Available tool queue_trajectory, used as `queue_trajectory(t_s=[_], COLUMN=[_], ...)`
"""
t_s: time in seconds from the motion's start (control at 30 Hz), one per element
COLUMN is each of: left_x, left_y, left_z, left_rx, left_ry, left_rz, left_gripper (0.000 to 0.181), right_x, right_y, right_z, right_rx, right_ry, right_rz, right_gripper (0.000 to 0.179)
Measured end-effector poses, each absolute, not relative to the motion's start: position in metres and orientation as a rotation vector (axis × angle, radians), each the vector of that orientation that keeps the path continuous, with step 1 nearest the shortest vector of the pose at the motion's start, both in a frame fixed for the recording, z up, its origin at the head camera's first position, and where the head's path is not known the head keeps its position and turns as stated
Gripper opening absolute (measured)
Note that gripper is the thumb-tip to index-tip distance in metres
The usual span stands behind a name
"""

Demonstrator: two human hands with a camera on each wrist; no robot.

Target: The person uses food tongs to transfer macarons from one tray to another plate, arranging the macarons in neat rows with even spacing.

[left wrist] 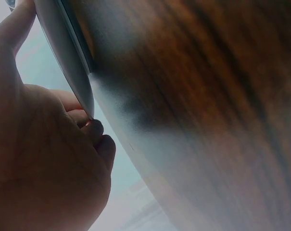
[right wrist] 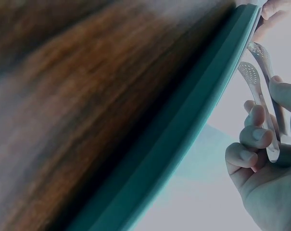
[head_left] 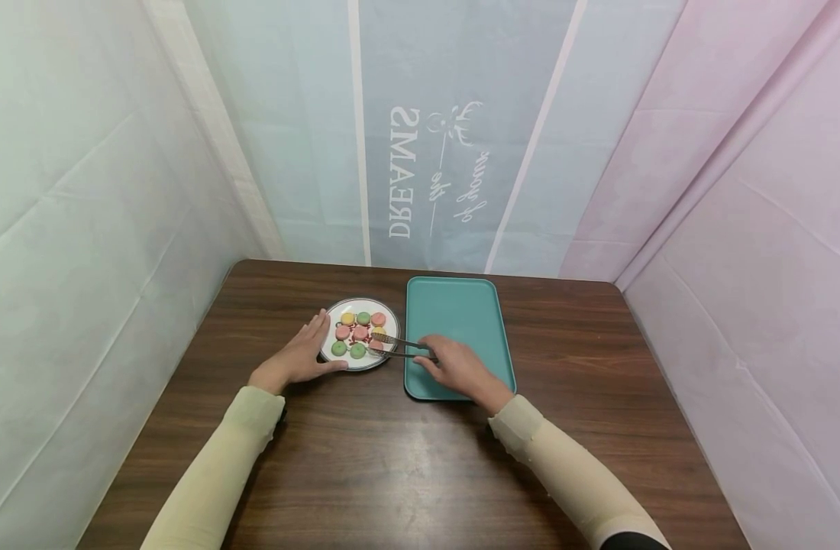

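A white plate [head_left: 391,321] with a dark rim line carries several macarons [head_left: 360,333] in pink, green and yellow. My left hand [head_left: 298,354] holds the plate at its left edge, thumb along the near rim and fingers along the far side. In the left wrist view the fingertips meet the plate's rim. Metal tongs [head_left: 408,344] are gripped in my right hand [head_left: 457,368], which is over the tray. Their perforated tips stand apart around a pink macaron [head_left: 376,346] at the plate's right side. The right wrist view shows the tongs' arms between thumb and curled fingers.
A teal rectangular tray [head_left: 454,313] lies just right of the plate, under my right hand. Both rest on a dark wood-grain table [head_left: 392,458]. Printed fabric [head_left: 454,46] hangs behind the table's far edge, with pale cloth at both sides.
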State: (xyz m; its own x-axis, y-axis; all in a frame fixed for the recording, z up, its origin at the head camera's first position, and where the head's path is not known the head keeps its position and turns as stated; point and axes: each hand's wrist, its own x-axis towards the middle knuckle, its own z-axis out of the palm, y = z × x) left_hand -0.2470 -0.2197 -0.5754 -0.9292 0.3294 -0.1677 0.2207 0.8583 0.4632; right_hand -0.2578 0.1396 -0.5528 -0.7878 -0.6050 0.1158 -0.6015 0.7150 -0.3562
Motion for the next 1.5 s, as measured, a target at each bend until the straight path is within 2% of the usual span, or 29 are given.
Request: queue_trajectory(t_s=[0.37, 0.7, 1.03, 1.5], left_x=[-0.248, -0.247, -0.241, -0.234], left_y=[-0.22, -0.219, -0.223, -0.234], left_z=[-0.574, -0.569, -0.568, -0.567], left_rx=[0.42, 0.412, 0.396, 0.396], left_ry=[2.794, 2.802, 2.849, 2.912], left_rz=[0.666, 0.662, 0.64, 0.632], left_gripper=[0.122, 0.123, 0.118, 0.122], right_x=[-0.258, -0.255, -0.252, -0.251], right_y=[0.143, 0.157, 0.184, 0.239], right_z=[-0.548, -0.544, -0.545, -0.547], right_rx=[-1.027, -0.908, -0.799, -0.596], right_ry=[2.908, 2.924, 2.957, 3.084], right_rz=[-0.62, -0.736, -0.81, -0.844], right_gripper=[0.042, 0.043, 0.042, 0.041])
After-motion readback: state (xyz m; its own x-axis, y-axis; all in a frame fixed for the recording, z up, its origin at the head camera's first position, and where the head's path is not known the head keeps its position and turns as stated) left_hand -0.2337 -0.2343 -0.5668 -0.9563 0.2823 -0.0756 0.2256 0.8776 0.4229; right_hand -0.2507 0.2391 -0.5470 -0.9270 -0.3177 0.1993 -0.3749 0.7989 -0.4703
